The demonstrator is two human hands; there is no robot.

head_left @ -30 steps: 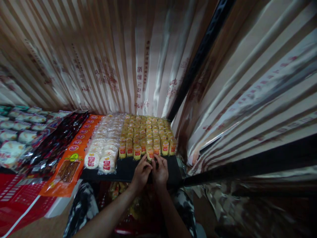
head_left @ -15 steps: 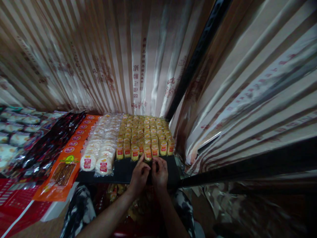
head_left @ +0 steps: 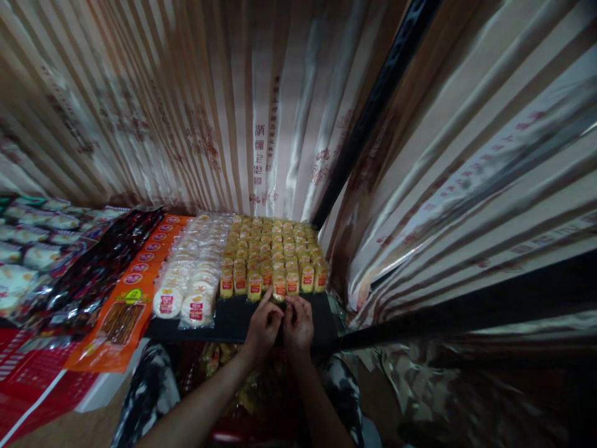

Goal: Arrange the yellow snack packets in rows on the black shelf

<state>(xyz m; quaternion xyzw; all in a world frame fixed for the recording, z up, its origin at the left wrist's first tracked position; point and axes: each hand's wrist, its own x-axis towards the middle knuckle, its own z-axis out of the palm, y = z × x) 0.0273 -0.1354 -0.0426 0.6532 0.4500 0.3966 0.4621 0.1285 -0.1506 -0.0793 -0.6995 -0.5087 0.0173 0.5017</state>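
Note:
Rows of small yellow wrapped snack packets (head_left: 254,285) with red labels stand upright on a dark shelf (head_left: 228,318). One yellow snack packet (head_left: 278,287) in the front row sits slightly forward of its neighbours. At its lower left edge are the fingertips of my left hand (head_left: 262,325), the index finger stretched along it and the other fingers curled. My right hand (head_left: 299,323) has its fingertips at the packet's lower right edge, fingers bent. Between them the two hands hold this packet. To the left stand two rows of round white crackers (head_left: 196,305) in clear wrap.
Orange snack bags (head_left: 124,311), dark shiny packs (head_left: 86,280) and white packs (head_left: 41,255) lie further left. A red basket (head_left: 41,379) stands below them. A black post (head_left: 368,118) and pale printed curtains (head_left: 289,124) rise behind. More yellow packets lie below the shelf, between my knees.
The view has shifted slightly. Both hands stay at the same front packet, with almost no movement of the fingers.

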